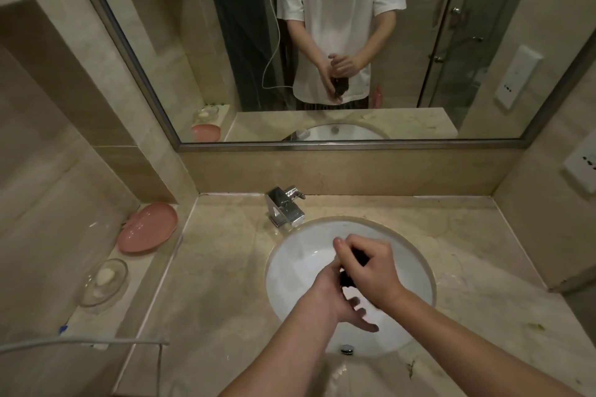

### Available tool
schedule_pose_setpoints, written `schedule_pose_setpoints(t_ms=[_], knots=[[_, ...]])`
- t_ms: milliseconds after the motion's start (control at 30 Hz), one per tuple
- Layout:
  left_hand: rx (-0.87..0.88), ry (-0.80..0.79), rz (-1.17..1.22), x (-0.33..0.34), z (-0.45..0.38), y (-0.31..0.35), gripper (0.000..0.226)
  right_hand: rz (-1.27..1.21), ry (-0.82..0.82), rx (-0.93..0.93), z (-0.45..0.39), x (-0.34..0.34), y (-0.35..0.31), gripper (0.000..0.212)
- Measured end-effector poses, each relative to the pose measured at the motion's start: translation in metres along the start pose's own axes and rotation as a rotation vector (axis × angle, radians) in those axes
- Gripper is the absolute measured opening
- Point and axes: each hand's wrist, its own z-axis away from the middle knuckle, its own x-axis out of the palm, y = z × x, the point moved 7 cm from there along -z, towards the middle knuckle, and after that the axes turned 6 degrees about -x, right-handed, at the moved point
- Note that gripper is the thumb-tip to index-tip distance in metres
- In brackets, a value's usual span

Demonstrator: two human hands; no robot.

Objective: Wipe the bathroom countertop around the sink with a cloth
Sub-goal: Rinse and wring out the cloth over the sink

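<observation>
Beige marble countertop (225, 267) wrapping a white oval sink (296, 271), under a wide wall mirror (322, 42) and tiled walls

Behind the sink to its left, a chrome faucet (285, 208); further left of the sink on a lower ledge, a pink dish (148, 227) and a clear glass soap dish (103, 282) holding a pale bar. Right of the sink on the side wall, a white socket plate (580, 167). Near the sink's front right rim, dark specks and a leafy scrap (411, 367) on the stone

Over the sink bowl, both hands bunched around a small dark cloth (350, 275). Right hand (371, 267) on top, fingers curled and pinching the cloth's upper end; left hand (338, 296) beneath, palm against the wad, fingertips spread and pointing toward the sink's front

Apparently wringing before wiping. Best done by twisting the two ends opposite ways, keeping the wad low over the bowl so drips land in the sink, then shaking it flat. Worth starting at the faucet side and finishing at the dirty front right corner
</observation>
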Motion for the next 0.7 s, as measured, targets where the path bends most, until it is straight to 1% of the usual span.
schedule_pose_setpoints(t_ms=[67, 100, 133, 200, 267, 333, 433, 533, 633, 700], knots=[[0.024, -0.051, 0.038, 0.01, 0.001, 0.006, 0.027, 0.003, -0.075, -0.072, 0.0, 0.004, -0.006, 0.053], [0.038, -0.064, 0.117, 0.013, -0.001, 0.007, 0.03, -0.026, -0.067, -0.077, 0.002, 0.002, -0.01, 0.056], [0.037, -0.09, 0.217, 0.016, -0.003, 0.009, 0.033, -0.082, -0.012, -0.035, 0.004, -0.002, -0.013, 0.058], [0.078, -0.117, 0.355, 0.021, -0.006, 0.016, 0.046, -0.247, 0.153, 0.188, 0.014, -0.009, -0.01, 0.06], [0.189, -0.059, 0.383, 0.022, -0.004, 0.021, 0.052, -0.39, 0.346, 0.459, 0.024, -0.014, -0.003, 0.064], [0.323, 0.03, 0.314, 0.023, 0.003, 0.022, 0.056, -0.436, 0.504, 0.662, 0.032, -0.018, 0.002, 0.063], [0.565, 0.176, 0.148, 0.021, 0.014, 0.029, 0.058, -0.575, 0.621, 0.897, 0.04, -0.015, 0.01, 0.054], [0.786, 0.264, 0.056, 0.015, 0.022, 0.043, 0.062, -0.781, 0.681, 1.095, 0.042, 0.001, 0.026, 0.045], [0.952, 0.333, -0.124, 0.011, 0.024, 0.05, 0.07, -0.793, 0.666, 1.306, 0.046, 0.02, 0.051, 0.039], [1.004, 0.348, -0.257, 0.007, 0.017, 0.052, 0.069, -0.774, 0.628, 1.39, 0.049, 0.028, 0.068, 0.035]])
